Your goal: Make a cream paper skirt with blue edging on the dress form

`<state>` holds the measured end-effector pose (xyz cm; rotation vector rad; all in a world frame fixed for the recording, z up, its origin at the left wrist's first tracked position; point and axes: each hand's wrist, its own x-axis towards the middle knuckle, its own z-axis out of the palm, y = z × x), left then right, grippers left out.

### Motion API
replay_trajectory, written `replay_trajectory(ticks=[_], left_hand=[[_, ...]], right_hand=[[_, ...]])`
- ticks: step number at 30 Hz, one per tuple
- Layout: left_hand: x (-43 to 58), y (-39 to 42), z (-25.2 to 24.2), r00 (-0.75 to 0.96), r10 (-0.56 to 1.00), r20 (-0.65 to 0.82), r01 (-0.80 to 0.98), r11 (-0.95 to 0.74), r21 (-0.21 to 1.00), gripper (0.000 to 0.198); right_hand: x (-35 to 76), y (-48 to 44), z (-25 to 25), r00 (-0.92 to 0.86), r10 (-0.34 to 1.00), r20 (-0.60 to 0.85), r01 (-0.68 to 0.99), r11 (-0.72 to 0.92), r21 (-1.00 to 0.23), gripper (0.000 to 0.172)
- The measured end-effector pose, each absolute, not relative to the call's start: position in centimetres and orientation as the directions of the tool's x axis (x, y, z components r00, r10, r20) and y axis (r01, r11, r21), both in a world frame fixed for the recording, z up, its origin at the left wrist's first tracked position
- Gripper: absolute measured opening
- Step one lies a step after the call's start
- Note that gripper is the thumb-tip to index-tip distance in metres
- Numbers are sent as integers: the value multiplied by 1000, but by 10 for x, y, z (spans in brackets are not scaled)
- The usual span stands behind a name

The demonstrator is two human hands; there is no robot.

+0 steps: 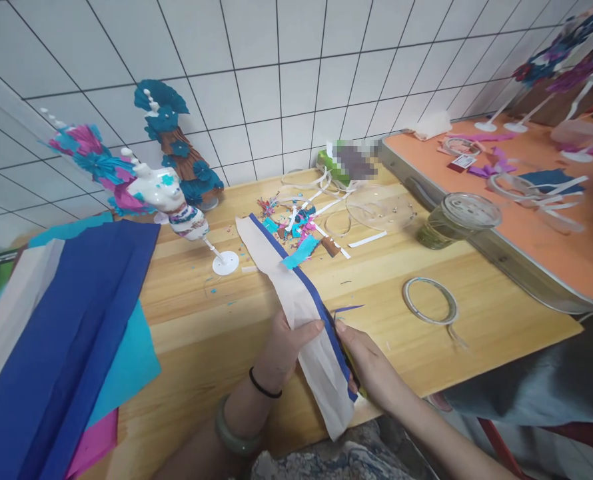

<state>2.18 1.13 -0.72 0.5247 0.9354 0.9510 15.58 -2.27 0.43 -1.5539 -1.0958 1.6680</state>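
Note:
My left hand (294,343) pinches a long strip of white paper (289,293) between thumb and fingers, near its middle. Along the right side of that strip runs a blue paper edge (309,285). My right hand (369,363) is closed on scissors; their dark blades (332,319) lie against the blue edge, and the handle is mostly hidden under my palm. A thin blue sliver (349,308) sticks out beside the blades. Just beyond the strip, a turquoise paper piece (302,252) lies among coloured scraps.
Folded blue paper (76,320) and turquoise sheets (129,367) lie at the left. A white mannequin figure (164,193) stands behind them, near a teal-and-brown paper dress (181,147). To the right are a wire coil (430,300), a lidded jar (441,227) and an orange table (521,220).

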Motion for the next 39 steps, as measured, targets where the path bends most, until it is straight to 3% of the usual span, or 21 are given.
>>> replay_trajectory(ticks=[6,39], left_hand=[[22,11,-7,226,871,-436,-457,490,742,46],[25,8,-1,265,857,-442,-464,515,721,38]], right_hand=[[155,-22,6,-118,858,-500,112,-489,-865,53],[153,-23,2,-103,871,-480,72,-475,-877,52]])
